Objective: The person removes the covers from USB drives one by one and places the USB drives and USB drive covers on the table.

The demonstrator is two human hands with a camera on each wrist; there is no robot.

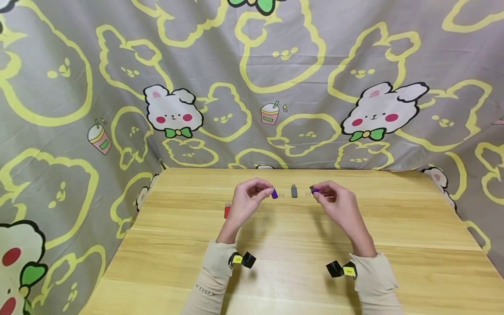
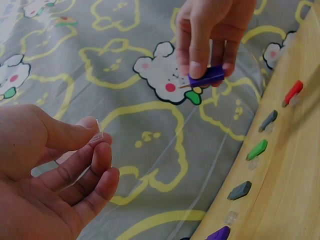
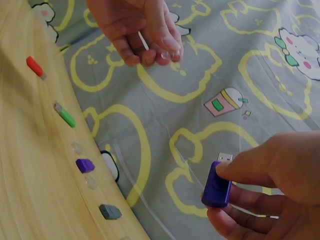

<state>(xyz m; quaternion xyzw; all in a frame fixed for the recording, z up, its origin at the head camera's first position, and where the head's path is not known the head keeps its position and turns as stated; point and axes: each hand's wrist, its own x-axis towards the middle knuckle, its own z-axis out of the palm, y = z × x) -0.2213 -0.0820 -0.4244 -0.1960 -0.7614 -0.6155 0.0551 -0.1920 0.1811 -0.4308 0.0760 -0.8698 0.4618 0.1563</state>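
Patterned fabric [image 1: 291, 100] hangs behind the table and along its left side. The wood-grain table [image 1: 291, 262] has its far edge against this fabric. A beige left sleeve [image 1: 210, 280] and right sleeve [image 1: 376, 280] reach in over the near part of the table.

Left hand [image 1: 248, 199] and right hand [image 1: 336, 199] are raised above the table, apart from each other, toward the far edge. Right grip: clamped on the held purple stick [image 3: 216, 190], between thumb and fingers, with its metal connector [image 3: 225, 156] exposed. Left grip: thumb and forefinger together on a held clear cap [image 2: 99, 134]. A black wrist module [image 1: 248, 260] sits at the left cuff; a second wrist module [image 1: 334, 269] sits at the right.

A row of sticks lies along the far edge. From the left-edge side: red stick [image 1: 227, 211], green stick [image 3: 65, 116], resting purple stick [image 3: 85, 165], gray stick [image 1: 294, 191], second green stick [image 2: 257, 150], second gray stick [image 2: 268, 121], second red stick [image 2: 294, 92].

Smallest items: loose clear caps [image 3: 90, 182] on the table, placed between neighboring sticks.
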